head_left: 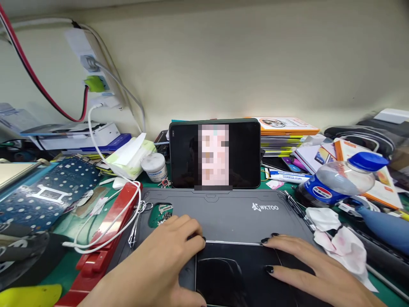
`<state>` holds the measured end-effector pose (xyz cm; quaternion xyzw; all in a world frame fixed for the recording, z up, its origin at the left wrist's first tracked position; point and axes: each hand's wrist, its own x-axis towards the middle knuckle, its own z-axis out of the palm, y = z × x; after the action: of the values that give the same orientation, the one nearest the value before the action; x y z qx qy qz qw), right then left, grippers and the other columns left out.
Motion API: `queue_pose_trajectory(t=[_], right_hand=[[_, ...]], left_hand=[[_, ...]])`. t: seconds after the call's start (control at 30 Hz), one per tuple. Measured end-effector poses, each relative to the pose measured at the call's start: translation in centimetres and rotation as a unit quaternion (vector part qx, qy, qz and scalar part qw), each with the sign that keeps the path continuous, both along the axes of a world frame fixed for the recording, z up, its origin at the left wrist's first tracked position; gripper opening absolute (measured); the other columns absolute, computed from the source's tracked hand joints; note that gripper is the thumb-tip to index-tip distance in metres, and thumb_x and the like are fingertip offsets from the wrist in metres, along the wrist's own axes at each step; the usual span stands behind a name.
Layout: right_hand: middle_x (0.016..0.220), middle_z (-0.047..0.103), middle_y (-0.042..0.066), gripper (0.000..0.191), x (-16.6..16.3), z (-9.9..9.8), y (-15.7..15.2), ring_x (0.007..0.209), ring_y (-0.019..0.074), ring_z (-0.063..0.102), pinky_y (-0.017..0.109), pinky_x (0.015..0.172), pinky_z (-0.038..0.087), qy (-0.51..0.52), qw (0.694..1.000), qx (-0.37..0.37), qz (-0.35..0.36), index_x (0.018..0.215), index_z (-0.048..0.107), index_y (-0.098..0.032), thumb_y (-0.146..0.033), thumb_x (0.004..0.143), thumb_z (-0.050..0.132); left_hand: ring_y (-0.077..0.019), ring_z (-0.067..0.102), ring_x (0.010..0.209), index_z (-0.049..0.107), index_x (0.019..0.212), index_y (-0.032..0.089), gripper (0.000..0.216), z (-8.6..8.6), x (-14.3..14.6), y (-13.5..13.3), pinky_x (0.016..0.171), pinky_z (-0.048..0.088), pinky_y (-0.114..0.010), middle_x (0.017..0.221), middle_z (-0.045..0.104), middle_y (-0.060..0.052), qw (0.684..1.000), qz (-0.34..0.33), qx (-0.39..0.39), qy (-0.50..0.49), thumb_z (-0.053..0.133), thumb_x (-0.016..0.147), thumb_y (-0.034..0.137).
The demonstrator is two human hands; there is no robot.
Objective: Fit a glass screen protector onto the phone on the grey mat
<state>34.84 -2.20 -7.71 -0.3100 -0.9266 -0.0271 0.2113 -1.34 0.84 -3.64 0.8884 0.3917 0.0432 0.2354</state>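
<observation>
A black phone [236,273] lies flat, screen up, on a grey work mat [223,211] marked WKTOO at the near edge. My left hand [162,260] rests on the phone's left edge, fingers curled over its top-left corner. My right hand [306,264] lies flat on the phone's right side with fingers spread, dark nails showing. Behind the mat a second phone [214,154] stands upright on its long side with its screen lit.
A red tool [105,238] and white cable [105,230] lie left of the mat, beside a blue circuit board [47,192]. A tipped plastic bottle [338,179], crumpled tissues [338,238], stacked booklets [287,132] and a white jar [154,167] crowd the right and back.
</observation>
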Motion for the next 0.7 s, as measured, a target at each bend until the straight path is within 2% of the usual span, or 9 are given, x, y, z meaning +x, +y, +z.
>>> queue_pose_trajectory(t=[0.13, 0.3, 0.53, 0.7], right_hand=[[0.138, 0.068, 0.007, 0.050, -0.6, 0.8, 0.1, 0.115, 0.0279, 0.074, 0.034, 0.092, 0.064, 0.021, 1.000, -0.004, 0.000, 0.126, 0.073, -0.031, -0.025, 0.077, 0.072], [0.133, 0.070, 0.009, 0.039, -1.7, 2.3, 0.6, 0.112, 0.0261, 0.074, 0.034, 0.091, 0.065, 0.018, 1.000, -0.013, 0.013, 0.120, 0.074, -0.029, -0.025, 0.082, 0.069], [0.141, 0.065, 0.009, 0.040, -1.4, 2.0, 0.8, 0.120, 0.0274, 0.070, 0.039, 0.093, 0.065, -0.013, 0.998, -0.051, 0.026, 0.126, 0.072, -0.030, -0.027, 0.086, 0.070], [0.134, 0.068, 0.010, 0.032, -2.2, 2.3, 0.8, 0.116, 0.0263, 0.071, 0.038, 0.092, 0.065, 0.026, 0.998, -0.042, 0.025, 0.118, 0.073, -0.027, -0.024, 0.088, 0.066]], left_hand=[[-0.0306, 0.060, 0.098, 0.068, 0.101, 0.019, 0.056, -0.2, 0.0, 0.1, 0.090, 0.052, -0.051, 0.110, 0.065, -0.008, 1.000, -0.004, 0.029, -0.006, 0.092, 0.064, 0.053], [-0.0299, 0.061, 0.098, 0.067, 0.102, 0.017, 0.054, 0.5, -0.2, 0.2, 0.087, 0.052, -0.046, 0.110, 0.066, -0.009, 0.999, -0.019, 0.043, -0.011, 0.092, 0.068, 0.049], [-0.0309, 0.063, 0.102, 0.067, 0.103, 0.015, 0.050, 0.8, -0.8, 0.2, 0.088, 0.053, -0.046, 0.117, 0.065, -0.012, 0.998, -0.026, 0.054, -0.020, 0.091, 0.070, 0.045], [-0.0307, 0.063, 0.103, 0.067, 0.104, 0.016, 0.047, 0.8, -0.8, 0.1, 0.089, 0.054, -0.047, 0.118, 0.065, -0.011, 0.998, -0.028, 0.059, -0.020, 0.088, 0.072, 0.044]])
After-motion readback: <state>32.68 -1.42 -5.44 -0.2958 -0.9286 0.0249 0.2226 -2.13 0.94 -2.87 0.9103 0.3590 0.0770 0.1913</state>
